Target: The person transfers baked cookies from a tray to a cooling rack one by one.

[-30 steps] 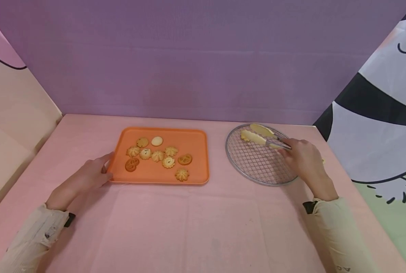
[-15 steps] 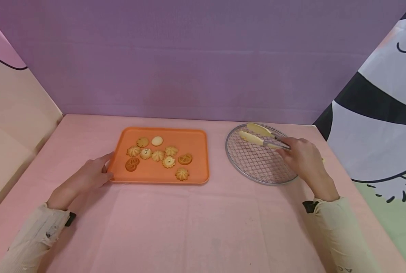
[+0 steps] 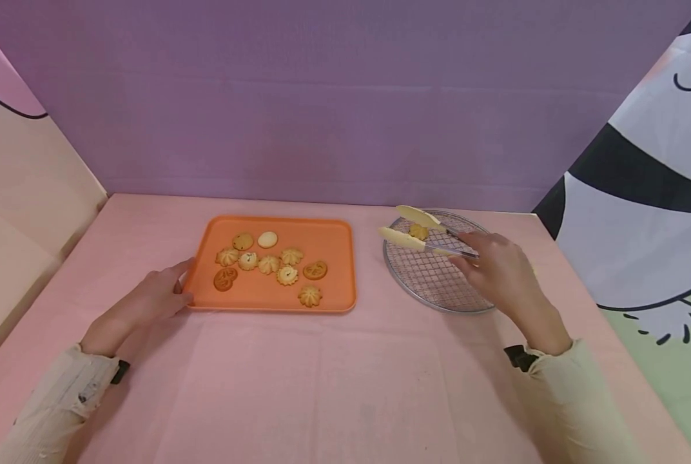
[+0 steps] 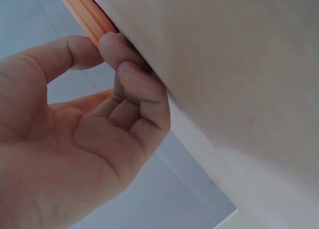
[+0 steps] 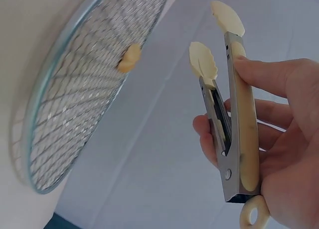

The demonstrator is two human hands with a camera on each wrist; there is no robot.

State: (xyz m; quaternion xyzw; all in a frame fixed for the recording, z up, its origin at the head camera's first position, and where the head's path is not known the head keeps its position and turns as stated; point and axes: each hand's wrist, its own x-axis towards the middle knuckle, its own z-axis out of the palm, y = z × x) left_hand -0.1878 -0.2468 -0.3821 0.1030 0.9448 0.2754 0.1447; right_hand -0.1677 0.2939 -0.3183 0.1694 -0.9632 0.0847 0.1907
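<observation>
In the head view, my left hand (image 3: 156, 298) is at the left edge of the orange tray (image 3: 264, 299). Thumb and curled fingers pinch its rim (image 4: 88, 15) in the left wrist view. My right hand (image 3: 505, 270) grips a pair of tongs (image 5: 244, 124) with cream tips and metal arms. The tongs are spread, nothing between their tips, above the round wire rack (image 3: 444, 283). A small golden cookie (image 3: 419, 232) lies on the rack's far part, seen between the tong arms from above. On the tray lie several cookies, among them a flower-shaped one (image 3: 311, 296) near the front.
Pink cloth (image 3: 322, 386) covers the table, with a strip of it between tray and rack. A purple backdrop (image 3: 322, 109) rises behind the far edge. Panels stand at both sides, the right one (image 3: 659, 161) with a cartoon print.
My right hand has moved the tongs left and raised them off the cookie, which now shows on the rack. The tong arms stand wider apart. My left hand and the tray have stayed put.
</observation>
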